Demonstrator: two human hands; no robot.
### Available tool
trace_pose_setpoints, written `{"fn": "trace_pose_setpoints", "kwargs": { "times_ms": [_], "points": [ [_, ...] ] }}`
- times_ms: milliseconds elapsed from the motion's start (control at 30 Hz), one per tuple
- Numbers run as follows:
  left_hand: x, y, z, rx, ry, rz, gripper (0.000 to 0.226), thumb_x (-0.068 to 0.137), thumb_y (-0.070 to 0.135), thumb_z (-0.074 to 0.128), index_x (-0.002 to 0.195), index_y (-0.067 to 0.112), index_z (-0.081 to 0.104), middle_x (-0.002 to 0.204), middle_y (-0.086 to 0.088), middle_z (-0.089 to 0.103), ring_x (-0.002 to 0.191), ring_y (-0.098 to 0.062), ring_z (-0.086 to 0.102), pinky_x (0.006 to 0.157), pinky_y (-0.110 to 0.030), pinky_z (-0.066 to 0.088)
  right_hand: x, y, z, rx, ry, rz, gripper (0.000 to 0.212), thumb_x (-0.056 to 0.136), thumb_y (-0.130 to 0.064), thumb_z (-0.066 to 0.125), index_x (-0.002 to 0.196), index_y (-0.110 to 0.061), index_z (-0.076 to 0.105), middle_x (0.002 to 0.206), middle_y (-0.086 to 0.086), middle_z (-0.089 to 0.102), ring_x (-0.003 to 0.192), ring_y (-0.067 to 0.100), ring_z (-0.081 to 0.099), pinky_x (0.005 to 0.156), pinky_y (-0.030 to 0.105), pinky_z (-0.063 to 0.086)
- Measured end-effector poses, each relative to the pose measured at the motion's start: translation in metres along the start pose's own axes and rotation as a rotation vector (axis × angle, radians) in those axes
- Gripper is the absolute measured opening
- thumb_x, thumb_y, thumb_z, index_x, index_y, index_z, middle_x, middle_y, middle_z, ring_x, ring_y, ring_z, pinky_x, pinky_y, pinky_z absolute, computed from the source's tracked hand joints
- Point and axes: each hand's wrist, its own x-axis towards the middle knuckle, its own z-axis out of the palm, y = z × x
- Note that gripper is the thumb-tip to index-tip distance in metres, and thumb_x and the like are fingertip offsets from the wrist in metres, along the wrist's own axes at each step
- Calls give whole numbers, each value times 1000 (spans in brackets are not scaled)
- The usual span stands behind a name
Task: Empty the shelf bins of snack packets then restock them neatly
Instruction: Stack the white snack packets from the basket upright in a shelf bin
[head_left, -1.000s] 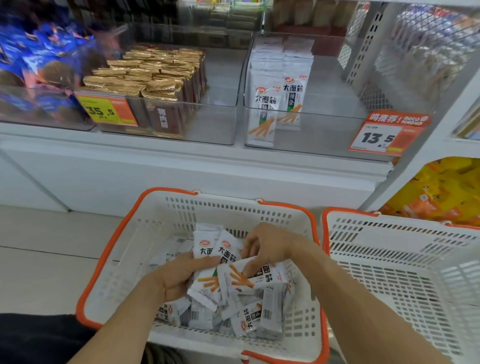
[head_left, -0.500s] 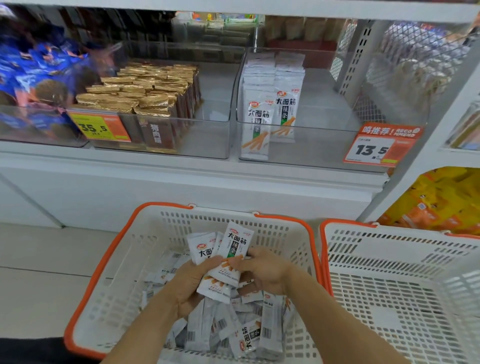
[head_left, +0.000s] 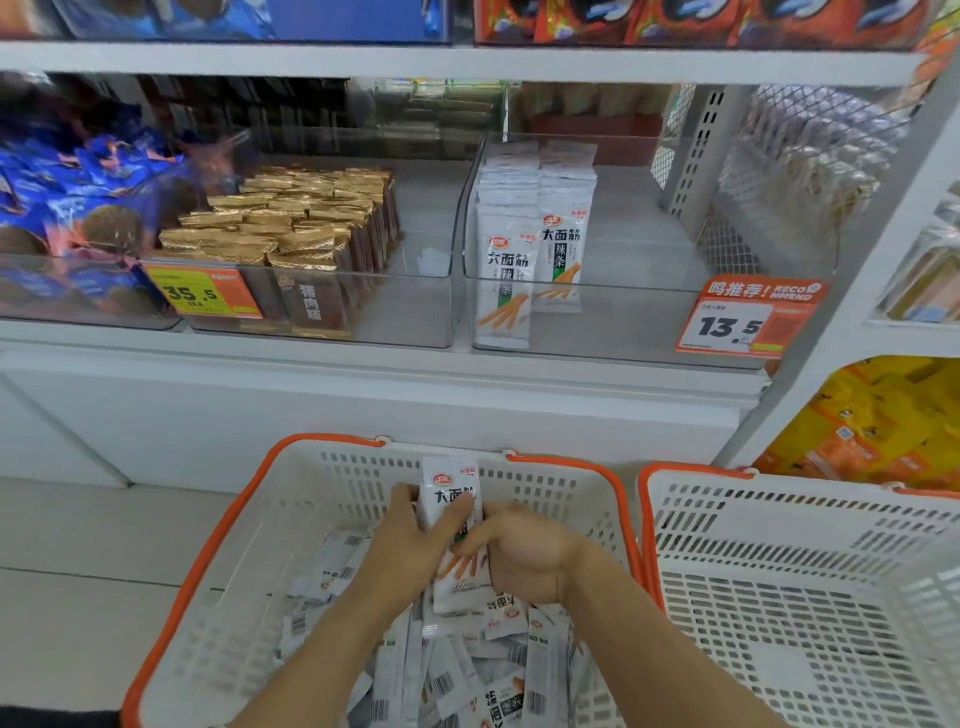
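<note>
A small upright stack of white snack packets (head_left: 451, 486) is held over the white, orange-rimmed basket (head_left: 332, 467). My left hand (head_left: 410, 540) grips the stack from the left, thumb across its front. My right hand (head_left: 524, 556) grips its lower right edge. Several loose white packets (head_left: 467, 670) lie in a heap in the basket beneath. On the shelf above, a clear bin (head_left: 623, 317) holds two rows of the same white packets (head_left: 519, 244) standing against its left side.
A second white, orange-rimmed basket (head_left: 810, 587) stands to the right with nothing in it. A clear bin of gold-wrapped packets (head_left: 291, 234) and a bin of blue packets (head_left: 62, 208) sit left of the white ones. Price tags (head_left: 748, 322) hang on the bin fronts. Yellow packets (head_left: 883, 421) fill a lower right shelf.
Both hands have gathered scattered packets from the heap, squared them into one stack and raised it upright above the basket. The view has tilted upward toward the shelf.
</note>
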Motion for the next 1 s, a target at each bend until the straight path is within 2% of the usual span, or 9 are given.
{"fn": "trace_pose_setpoints", "kwargs": {
  "times_ms": [133, 200, 267, 400, 500, 600, 700, 767, 1000],
  "points": [
    [2, 45, -2, 242, -5, 226, 63, 81, 75, 49, 121, 26, 42, 114, 7, 57, 108, -10, 59, 84, -25, 51, -18, -44, -7, -165, 52, -166, 52, 80, 14, 60, 129, -3, 61, 123, 24, 67, 116, 40, 65, 105, 58, 47],
    [10, 78, -12, 476, 71, 372, 75, 79, 83, 38, 127, 26, 44, 114, 2, 47, 112, -14, 45, 93, -32, 44, -32, -71, -9, -231, 154, -273, 53, 81, 16, 66, 129, -4, 58, 120, 19, 70, 112, 34, 68, 96, 46, 56],
    [14, 119, -23, 457, -15, 477, 79, 78, 86, 34, 134, 31, 45, 121, 5, 50, 117, -9, 45, 97, -33, 44, -48, -96, -12, -222, 283, -388, 64, 78, 10, 76, 133, -9, 50, 124, 12, 69, 113, 29, 68, 91, 42, 58],
    [19, 191, -44, 509, -100, 750, 73, 82, 82, 37, 136, 34, 43, 133, 10, 49, 127, -11, 47, 106, -37, 42, -75, -150, -14, -389, 467, -672, 71, 71, -3, 82, 131, -21, 47, 122, -1, 69, 113, 19, 67, 91, 43, 58],
    [36, 221, -62, 540, 106, 764, 87, 83, 69, 57, 149, 19, 33, 141, 1, 42, 129, -11, 42, 109, -31, 38, -87, -193, -27, -534, 645, -810, 66, 78, 4, 81, 123, -30, 46, 119, -6, 66, 108, 4, 66, 88, 23, 56],
    [55, 222, -65, 707, 145, 686, 101, 81, 51, 75, 156, 13, 18, 151, -7, 36, 137, -21, 41, 108, -31, 36, -85, -226, -50, -686, 735, -740, 66, 83, -2, 79, 134, -23, 42, 122, -9, 63, 107, -1, 62, 83, 15, 54],
    [65, 211, -48, 642, 83, 647, 107, 77, 56, 75, 156, 15, 16, 150, -7, 46, 131, -24, 51, 96, -24, 41, -67, -244, -76, -624, 745, -597, 66, 82, -5, 81, 136, -14, 44, 125, 2, 64, 111, 18, 64, 95, 41, 56],
    [72, 202, -38, 586, 175, 632, 101, 82, 46, 76, 158, 19, 15, 146, -7, 51, 122, -27, 57, 93, -32, 47, -55, -252, -85, -539, 735, -564, 62, 82, -4, 80, 134, -9, 47, 124, 7, 65, 110, 26, 66, 95, 50, 56],
    [95, 186, -35, 526, 284, 629, 99, 83, 43, 78, 159, 28, 17, 135, -6, 60, 116, -27, 58, 83, -34, 48, -30, -258, -97, -713, 782, -419, 56, 83, 8, 74, 128, -4, 44, 107, 7, 66, 79, 13, 67, 64, 22, 59]
  ]
}}
